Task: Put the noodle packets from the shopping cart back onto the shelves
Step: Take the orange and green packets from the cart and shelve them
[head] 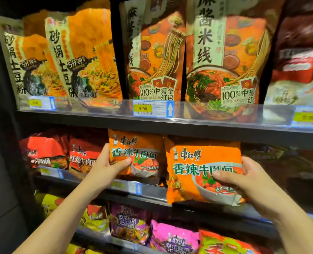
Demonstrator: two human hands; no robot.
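Observation:
Two orange noodle packets stand at the middle shelf. My left hand grips the left orange packet by its lower left edge, thumb across its front; this packet stands on the shelf. My right hand holds the right orange packet by its right side, thumb on its front. That packet juts out in front of the shelf's edge. The shopping cart is out of view.
Red noodle packets stand left of the orange ones. The top shelf carries tall orange and beige bags with price tags below. Purple, pink and yellow packets fill the lower shelf. A dark gap lies right of my right hand.

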